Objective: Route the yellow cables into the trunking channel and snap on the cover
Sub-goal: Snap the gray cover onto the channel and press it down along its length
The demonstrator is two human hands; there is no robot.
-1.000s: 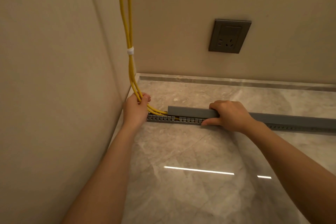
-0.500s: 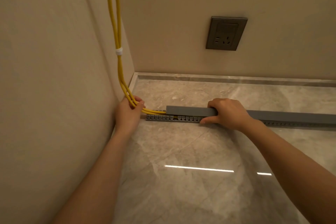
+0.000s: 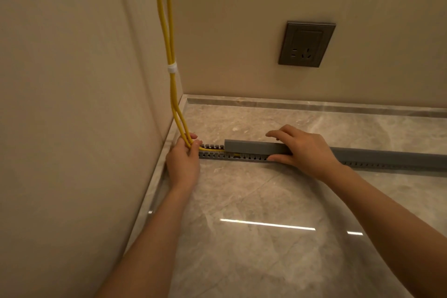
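Yellow cables hang down the corner, bound by a white tie, and bend into the grey slotted trunking channel lying on the marble floor. My left hand grips the cables at the bend, right at the channel's left end. A grey cover lies along the channel, its left end raised a little, with a short stretch of channel and cable exposed. My right hand rests over the cover, thumb on the near side, fingers lifted and spread above it.
A beige wall stands close on the left, another behind with a grey socket. A marble skirting runs along the back wall. The channel and cover run off to the right edge. The glossy floor spreads in front.
My right hand's fingers have lifted off the cover's far side and spread. My left hand has stayed on the cables at the bend. The camera shifted slightly.
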